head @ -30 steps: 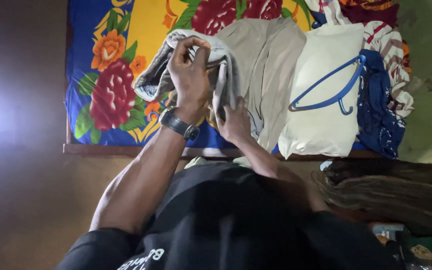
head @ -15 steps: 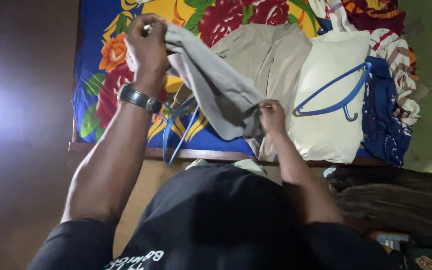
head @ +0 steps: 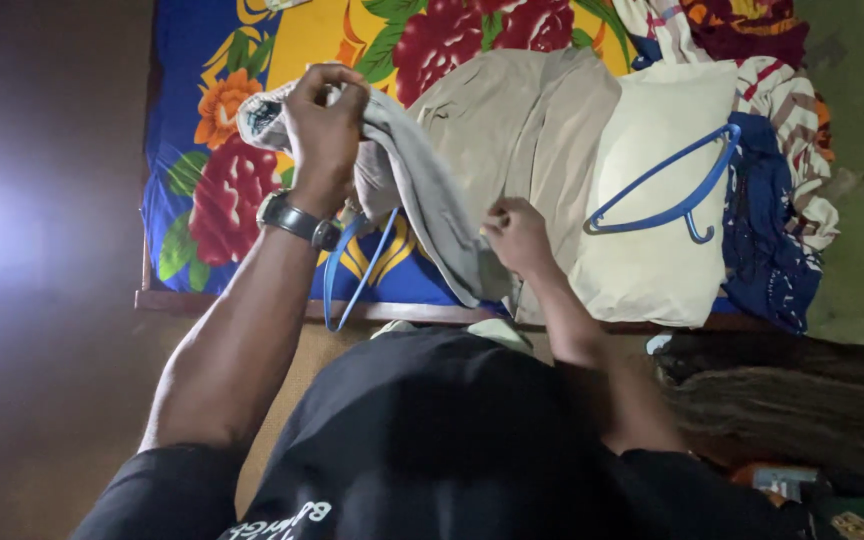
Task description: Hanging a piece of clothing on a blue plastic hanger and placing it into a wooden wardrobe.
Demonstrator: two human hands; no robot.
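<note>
in the head view, the left hand (head: 324,118) is raised over the bed (head: 252,302), its fingers (head: 340,92) clenched on the top edge of a grey garment (head: 422,190), so that the soft cloth hangs and drapes down toward the right hand (head: 515,236). the right hand pinches the garment's lower edge, fingers curled into the fabric, keeping it stretched slantwise between the two hands. a thin blue hanger (head: 357,268) dangles just under the left wrist, beside a dark wristwatch (head: 297,220); whether a finger holds it or it hangs caught in the cloth cannot be told. the garment looks like a limp, matte knit with a darker lining at its opening. beneath lies a glossy floral bedsheet (head: 222,190) in blue, yellow and red, with a beige folded cloth (head: 522,120), a cream pillow (head: 652,260) bearing a second blue hanger (head: 667,190), and striped and navy clothes (head: 772,200) heaped at the right.
</note>
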